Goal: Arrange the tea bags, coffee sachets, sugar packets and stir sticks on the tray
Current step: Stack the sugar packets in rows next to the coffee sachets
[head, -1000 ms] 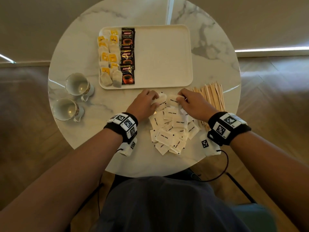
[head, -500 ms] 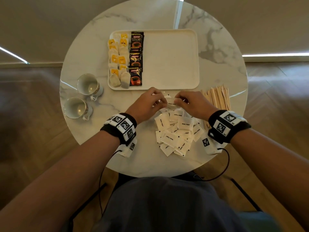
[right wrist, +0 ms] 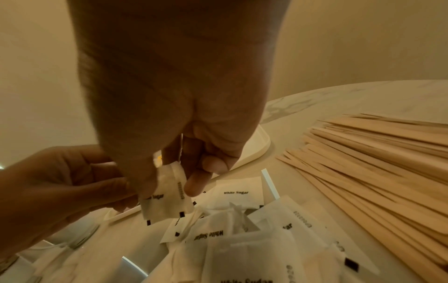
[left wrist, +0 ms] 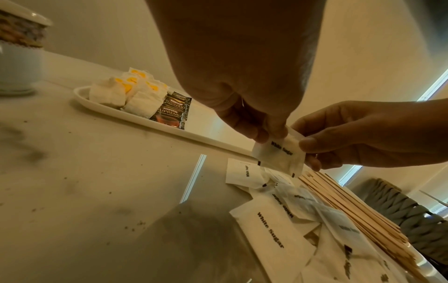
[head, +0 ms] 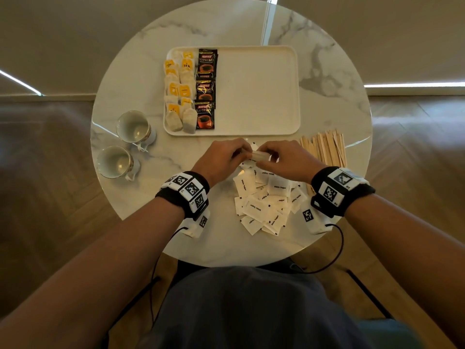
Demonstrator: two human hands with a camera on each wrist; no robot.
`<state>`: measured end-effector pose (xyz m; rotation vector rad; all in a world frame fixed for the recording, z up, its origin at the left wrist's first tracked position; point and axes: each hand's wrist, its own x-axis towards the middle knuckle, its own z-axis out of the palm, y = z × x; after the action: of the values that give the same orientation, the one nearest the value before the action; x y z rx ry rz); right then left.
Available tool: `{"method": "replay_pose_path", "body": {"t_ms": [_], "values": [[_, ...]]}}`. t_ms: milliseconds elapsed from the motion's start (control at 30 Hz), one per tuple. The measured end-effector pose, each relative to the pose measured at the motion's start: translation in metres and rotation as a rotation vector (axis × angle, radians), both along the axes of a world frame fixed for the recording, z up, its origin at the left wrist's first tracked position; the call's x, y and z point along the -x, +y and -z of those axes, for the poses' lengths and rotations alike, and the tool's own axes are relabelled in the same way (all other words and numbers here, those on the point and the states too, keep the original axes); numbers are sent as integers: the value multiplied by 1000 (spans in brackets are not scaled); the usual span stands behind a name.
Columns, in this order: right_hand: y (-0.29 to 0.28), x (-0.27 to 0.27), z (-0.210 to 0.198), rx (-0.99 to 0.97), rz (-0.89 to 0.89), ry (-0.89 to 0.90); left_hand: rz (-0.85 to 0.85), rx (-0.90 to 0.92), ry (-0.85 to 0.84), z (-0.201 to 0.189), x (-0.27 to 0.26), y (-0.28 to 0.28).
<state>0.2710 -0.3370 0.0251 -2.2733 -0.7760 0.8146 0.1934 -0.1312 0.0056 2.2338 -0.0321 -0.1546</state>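
Head view, left hand (head: 221, 158) and right hand (head: 284, 159) pinching flat white paper sugar packet (head: 260, 155)

Tea bags (head: 179, 91) and black coffee sachets (head: 205, 89) lie in columns at the cream tray's (head: 256, 132) left end. White sugar packets (head: 264, 202) sit heaped on the table, one sugar packet (left wrist: 278, 155) lifted above them; wooden stir sticks (head: 324, 149) lie beside.

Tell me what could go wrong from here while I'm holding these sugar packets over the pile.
Both hands, left hand and right hand, pinch a few held sugar packets only by their top edges, so one could slip back into the loose pile. Your right wrist sits close to the stir sticks near the table edge; a sweep might knock some off.
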Motion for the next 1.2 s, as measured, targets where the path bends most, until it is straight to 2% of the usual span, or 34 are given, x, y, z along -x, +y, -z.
{"method": "replay_pose_path", "body": {"t_ms": [233, 367, 500, 700, 900, 1067, 1200], "values": [[-5, -5, 12, 54, 37, -59, -43, -60, 32, 6, 4, -5], [-12, -7, 14, 63, 74, -46, 40, -179, 245, 22, 17, -3], [-13, -9, 15, 71, 77, -44, 96, -249, 365, 34, 28, -8], [-10, -10, 15, 87, 81, -34, 106, -245, 377, 36, 28, -10], [-6, -9, 14, 95, 91, -30, 225, -231, 339, 28, 25, -6], [-2, -7, 14, 100, 84, -29, 247, -183, 401, 22, 25, -1], [0, -7, 11, 99, 87, -21, 268, -216, 325, 17, 22, 10]]}}
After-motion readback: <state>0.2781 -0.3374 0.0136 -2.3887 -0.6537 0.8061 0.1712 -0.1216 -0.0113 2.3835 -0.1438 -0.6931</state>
